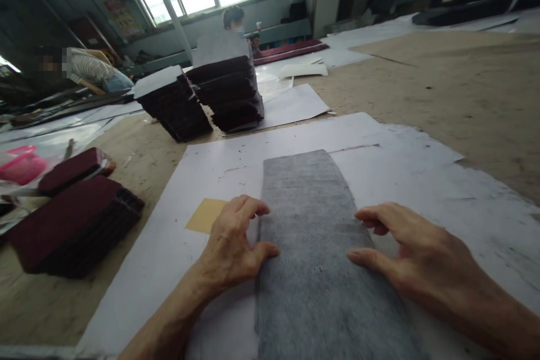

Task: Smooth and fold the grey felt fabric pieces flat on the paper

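Observation:
A long grey piece of felt-like fabric [310, 236] lies flat on white paper [169, 242], its far right edge curving. Whether it is one layer or several I cannot tell. At its left edge is my left hand [236, 236], thumb over the fabric and fingers curved apart from it. Across from it, my right hand [400, 253] is at the right edge, thumb tip over the fabric and fingers beside the border. Both hands have a gap between thumb and fingers. A yellow square of paper [205, 215] sits partly behind my left hand.
Dark stacks of cut pieces [230, 87] stand beyond the paper. Maroon-topped stacks [71, 219] lie at the left near a pink basin [23, 164]. One person [95, 70] bends over at far left; another person [234, 19] is behind the stacks.

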`<state>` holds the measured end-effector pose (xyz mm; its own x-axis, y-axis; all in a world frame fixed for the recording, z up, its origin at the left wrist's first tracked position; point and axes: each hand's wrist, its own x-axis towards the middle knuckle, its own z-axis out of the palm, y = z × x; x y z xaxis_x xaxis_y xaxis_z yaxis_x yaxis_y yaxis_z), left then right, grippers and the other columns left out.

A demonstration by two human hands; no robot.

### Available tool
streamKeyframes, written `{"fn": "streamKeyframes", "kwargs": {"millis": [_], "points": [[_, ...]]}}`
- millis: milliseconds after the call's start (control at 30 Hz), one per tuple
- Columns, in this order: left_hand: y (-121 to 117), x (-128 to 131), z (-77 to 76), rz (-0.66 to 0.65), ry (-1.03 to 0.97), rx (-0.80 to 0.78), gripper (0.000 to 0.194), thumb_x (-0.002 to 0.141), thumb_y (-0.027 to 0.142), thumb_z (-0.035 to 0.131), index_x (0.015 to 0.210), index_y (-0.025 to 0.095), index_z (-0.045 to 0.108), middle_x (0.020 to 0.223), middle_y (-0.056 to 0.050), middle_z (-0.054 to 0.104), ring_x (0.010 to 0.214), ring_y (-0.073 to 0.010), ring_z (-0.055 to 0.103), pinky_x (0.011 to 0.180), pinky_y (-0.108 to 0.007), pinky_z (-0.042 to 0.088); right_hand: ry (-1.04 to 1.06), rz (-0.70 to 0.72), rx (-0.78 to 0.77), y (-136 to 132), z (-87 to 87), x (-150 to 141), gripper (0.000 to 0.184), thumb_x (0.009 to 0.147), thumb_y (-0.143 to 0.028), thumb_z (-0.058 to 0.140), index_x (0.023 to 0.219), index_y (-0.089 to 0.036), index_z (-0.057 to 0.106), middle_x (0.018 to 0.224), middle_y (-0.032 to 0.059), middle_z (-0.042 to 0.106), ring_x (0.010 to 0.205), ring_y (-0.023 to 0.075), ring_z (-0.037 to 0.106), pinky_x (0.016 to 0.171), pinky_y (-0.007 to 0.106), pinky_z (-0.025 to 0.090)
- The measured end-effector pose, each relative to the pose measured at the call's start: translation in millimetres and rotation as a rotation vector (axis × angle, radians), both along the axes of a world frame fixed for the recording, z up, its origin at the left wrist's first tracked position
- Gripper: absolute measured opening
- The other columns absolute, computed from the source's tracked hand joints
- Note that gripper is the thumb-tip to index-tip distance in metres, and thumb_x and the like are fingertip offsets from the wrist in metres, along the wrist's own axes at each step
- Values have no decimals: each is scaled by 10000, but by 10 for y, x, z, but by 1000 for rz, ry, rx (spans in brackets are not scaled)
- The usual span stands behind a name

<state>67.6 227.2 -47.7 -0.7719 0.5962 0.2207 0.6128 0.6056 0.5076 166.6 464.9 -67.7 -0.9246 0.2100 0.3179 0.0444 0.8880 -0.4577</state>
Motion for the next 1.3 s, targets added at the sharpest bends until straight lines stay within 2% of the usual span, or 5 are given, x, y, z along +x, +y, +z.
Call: {"fn": "streamKeyframes", "kwargs": {"millis": [100,233,533,700,1300], "points": [[-4,56,-19,-129,2,-16,259,635,251,711,848,185,580,847,-36,595,825,-200,536,745,-355,440,150,111,35,-34,31,117,218,692,-262,596,904,-211,585,880,42,631,819,209,595,680,339,499],[19,90,-76,-221,-39,-41,256,704,273,657,938,200,583,939,-48,595,876,-200,539,773,-348,435,44,211,-38,-65,120,148,231,697,-144,570,917,-211,592,900,35,632,841,178,585,739,308,490],[55,20,-20,5,-257,-267,345,612,468,670,741,194,504,675,13,523,636,-163,473,588,-286,352,-423,-19,-299,-32,204,9,143,610,-273,664,665,-197,555,576,-50,522,541,106,481,486,219,362],[34,-41,-9,17,-403,-230,248,749,398,506,622,186,488,544,40,428,542,-124,404,526,-250,281,-398,-47,-322,-47,163,19,246,760,-358,499,577,-196,529,525,-41,493,509,104,454,474,224,333],[92,-87,-28,66,-428,-200,245,712,352,501,535,184,481,493,40,413,516,-122,396,513,-245,268,-439,-74,-382,-70,152,-24,148,678,-282,567,560,-195,543,486,-41,483,483,101,444,445,216,334]]}}
